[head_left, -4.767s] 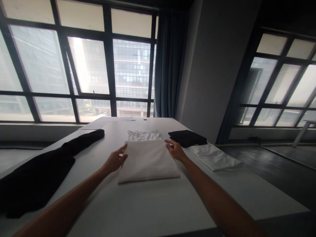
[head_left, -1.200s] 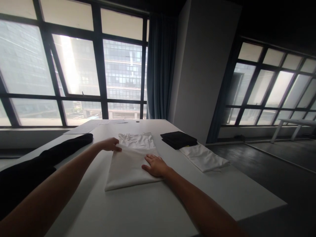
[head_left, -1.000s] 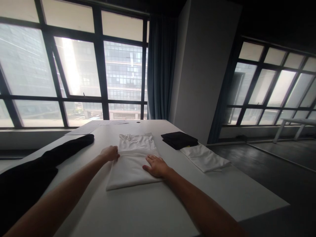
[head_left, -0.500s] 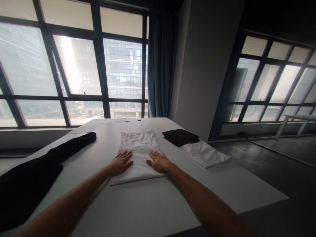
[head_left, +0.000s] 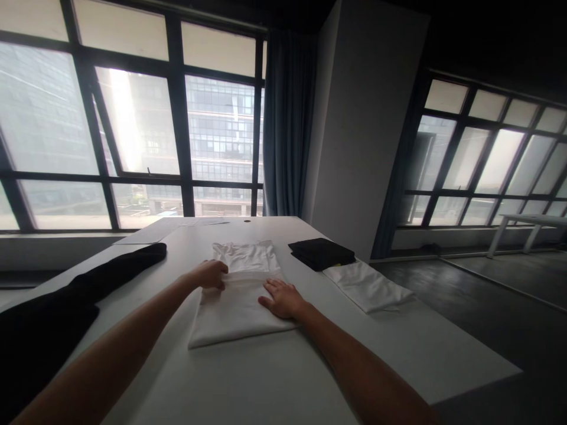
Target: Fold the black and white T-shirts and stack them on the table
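white cloth (head_left: 237,298) folded flat mid-table (head_left: 274,378), left hand (head_left: 211,275) curled, gripping its far left edge, right hand (head_left: 280,298) spread flat, pressing its right side

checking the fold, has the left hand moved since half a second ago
Yes. The left hand has moved away from the person along the white garment, up its left edge, and curled closed there.

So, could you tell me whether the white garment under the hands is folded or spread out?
Folded: the white cloth garment forms a compact layered rectangle.
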Available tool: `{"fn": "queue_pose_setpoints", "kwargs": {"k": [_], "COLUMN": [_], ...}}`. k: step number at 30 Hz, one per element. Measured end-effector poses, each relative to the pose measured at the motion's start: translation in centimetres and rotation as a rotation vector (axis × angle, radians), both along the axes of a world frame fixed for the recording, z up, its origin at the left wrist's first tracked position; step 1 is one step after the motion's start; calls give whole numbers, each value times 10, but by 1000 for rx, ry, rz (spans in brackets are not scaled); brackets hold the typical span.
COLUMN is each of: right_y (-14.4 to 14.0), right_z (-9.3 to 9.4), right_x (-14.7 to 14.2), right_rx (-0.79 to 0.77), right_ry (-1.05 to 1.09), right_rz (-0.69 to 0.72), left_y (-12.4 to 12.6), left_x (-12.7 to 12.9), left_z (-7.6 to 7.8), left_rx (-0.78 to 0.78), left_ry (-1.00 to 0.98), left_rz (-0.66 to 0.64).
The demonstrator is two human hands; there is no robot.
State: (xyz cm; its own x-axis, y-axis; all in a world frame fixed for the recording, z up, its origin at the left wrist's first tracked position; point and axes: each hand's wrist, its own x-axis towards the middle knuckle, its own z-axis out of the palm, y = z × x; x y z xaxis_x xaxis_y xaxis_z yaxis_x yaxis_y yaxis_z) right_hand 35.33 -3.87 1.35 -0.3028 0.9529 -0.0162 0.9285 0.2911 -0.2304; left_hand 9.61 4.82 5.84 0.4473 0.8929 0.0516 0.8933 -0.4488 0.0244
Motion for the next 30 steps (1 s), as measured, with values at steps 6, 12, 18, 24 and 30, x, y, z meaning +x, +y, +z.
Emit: {"fn": "queue_pose_setpoints", "kwargs": {"k": [6, 12, 18, 24, 30], "right_y": [1, 2, -1, -2, -2], "right_z": [-2, -2, 2, 3, 4], "right_x": [1, 1, 0, 0, -1], "right_rx": [23, -1, 8, -8, 2], "right_ry": [-6, -16, -14, -15, -17], "right_rz": [6, -1, 5, 1, -4], "left_y": [-46, -74, -75, -73, -55], "left_x": [-4, -19, -20, -13, -9], "left_z": [6, -3, 2, -7, -20], "left_rx": [64, 128, 262, 170, -20], "left_ry": [32, 135, 66, -220, -146], "left_rz": [-182, -357, -395, -282, 227]}}
